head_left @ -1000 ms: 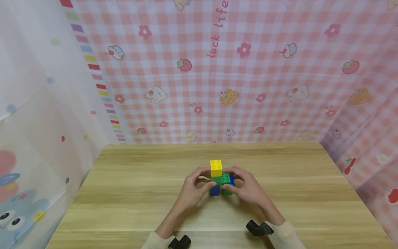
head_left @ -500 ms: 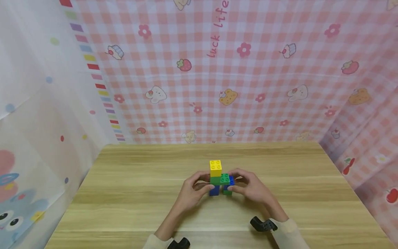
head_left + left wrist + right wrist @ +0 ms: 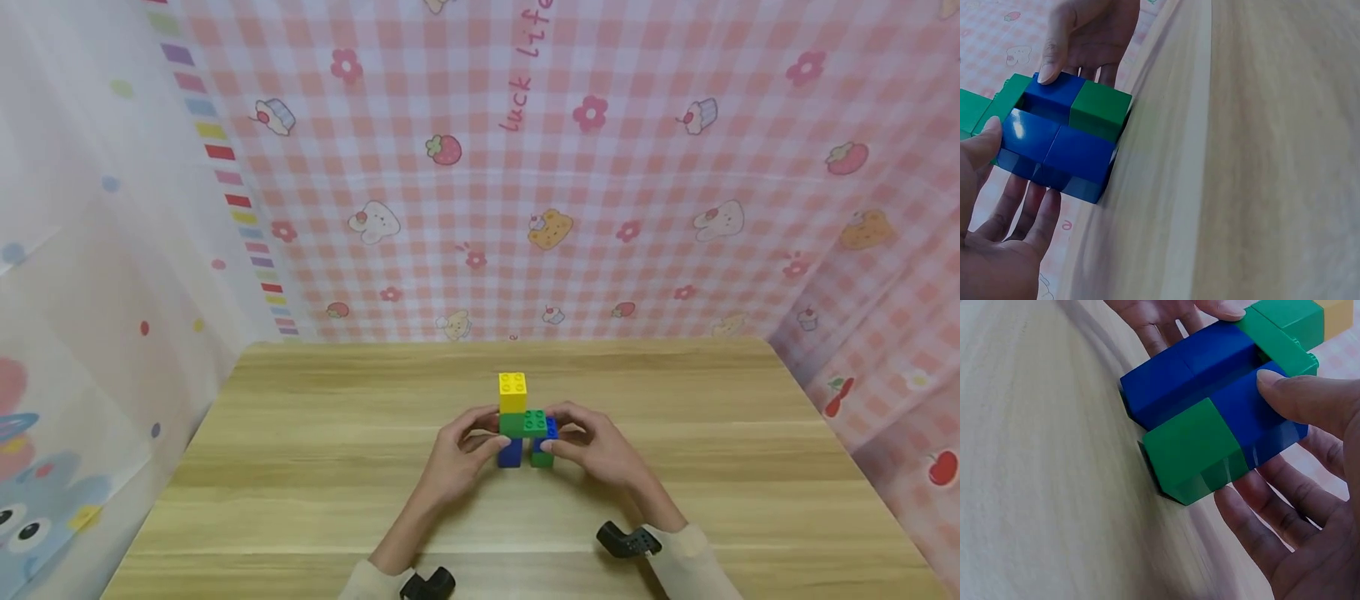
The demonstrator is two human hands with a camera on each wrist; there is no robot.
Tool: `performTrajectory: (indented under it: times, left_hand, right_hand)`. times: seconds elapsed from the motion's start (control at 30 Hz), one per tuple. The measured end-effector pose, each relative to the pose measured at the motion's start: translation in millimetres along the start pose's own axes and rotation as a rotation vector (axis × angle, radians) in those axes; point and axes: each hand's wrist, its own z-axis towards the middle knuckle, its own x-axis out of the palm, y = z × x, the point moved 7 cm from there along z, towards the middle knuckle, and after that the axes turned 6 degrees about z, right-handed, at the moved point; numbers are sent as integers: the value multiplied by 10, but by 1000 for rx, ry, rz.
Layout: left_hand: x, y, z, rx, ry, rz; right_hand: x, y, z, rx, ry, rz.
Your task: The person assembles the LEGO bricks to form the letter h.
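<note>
A small structure of toy building blocks stands upright on the wooden table. Its left leg is two blue blocks [image 3: 1057, 140]; its right leg is a blue block [image 3: 1232, 403] over a green block [image 3: 1191, 447]. A studded green block [image 3: 535, 420] spans the tops, and a yellow block [image 3: 512, 393] on another green one crowns the left side. My left hand [image 3: 456, 454] grips the left leg near its top, thumb in front and fingers behind. With the thumb on its front and fingers behind, my right hand [image 3: 603, 450] holds the right leg's blue block.
The wooden table [image 3: 300, 467] extends around both hands. Behind it hangs a pink checked curtain [image 3: 637, 183], with a white patterned cloth [image 3: 90, 275] on the left. Black wrist devices [image 3: 628, 540] sit at both cuffs.
The block structure has shifted slightly left together with my hands. My right thumb has moved from near the gap between the legs onto the front of the right leg.
</note>
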Motion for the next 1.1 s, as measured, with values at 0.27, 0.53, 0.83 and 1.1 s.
performTrajectory:
  times: [0.27,0.53,0.83,1.1]
  left_hand:
    - [-40,35,17,9,-10,-8]
    - [-55,51,5,-5,-22,-2]
    - [-66,51,0,-23,-41,-19]
    - [-65,92,15,-39,-37,-31]
  right_hand:
    - [13,-7,20,35,-44,7]
    - [36,-20,18,63,-69,20]
    - [59,-19,27,47,-38,18]
    - [70,-40,28,59,-18,43]
